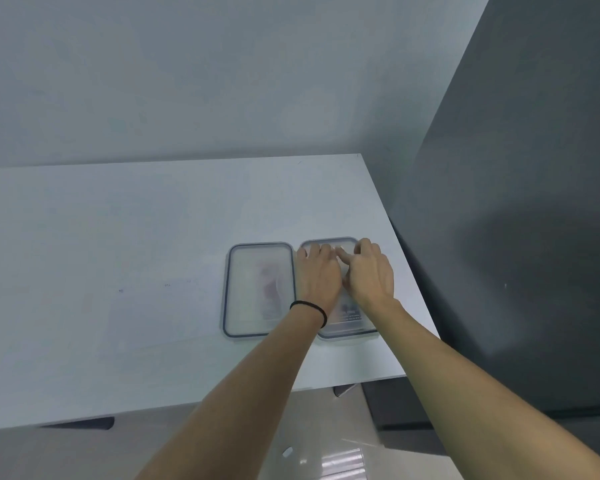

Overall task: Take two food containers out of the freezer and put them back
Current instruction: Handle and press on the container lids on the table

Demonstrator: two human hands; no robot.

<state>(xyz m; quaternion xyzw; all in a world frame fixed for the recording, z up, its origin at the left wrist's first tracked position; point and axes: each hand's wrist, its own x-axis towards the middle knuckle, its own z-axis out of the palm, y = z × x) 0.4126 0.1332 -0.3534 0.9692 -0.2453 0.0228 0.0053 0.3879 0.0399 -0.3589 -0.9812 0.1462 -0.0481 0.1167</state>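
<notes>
Two flat clear food containers with grey-blue rimmed lids lie side by side on the white table (118, 237). The left container (253, 292) shows pinkish food through its lid and nothing touches it. Both of my hands rest on top of the right container (347, 322), covering most of its lid. My left hand (317, 275), with a black band at the wrist, lies flat with fingers over the far edge. My right hand (369, 271) lies beside it, fingers curled at the far right corner. Whether either hand grips the container is unclear.
A tall dark grey appliance (516, 237) stands right beside the table's right edge. A pale wall (222, 81) rises behind the table. Below the table's near edge, glossy floor tiles (326, 445) show.
</notes>
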